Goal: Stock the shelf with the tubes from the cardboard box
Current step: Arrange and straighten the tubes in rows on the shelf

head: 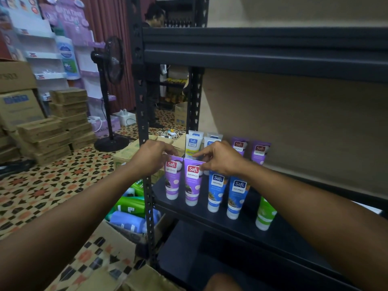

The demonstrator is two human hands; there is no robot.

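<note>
Head view — left hand (152, 157) and right hand (223, 159) pinch purple tubes (192, 182).

black standing fan (113, 59) on the patterned tile floor (52, 185), stacks of flat brown boxes (63, 122) just left of it, red curtain (114, 19) behind

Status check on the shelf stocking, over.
Left hand pinches left purple tube top, right hand pinches right purple tube top. Both tubes cap-down on shelf. Blue tubes close beside, nothing blocking.
</note>
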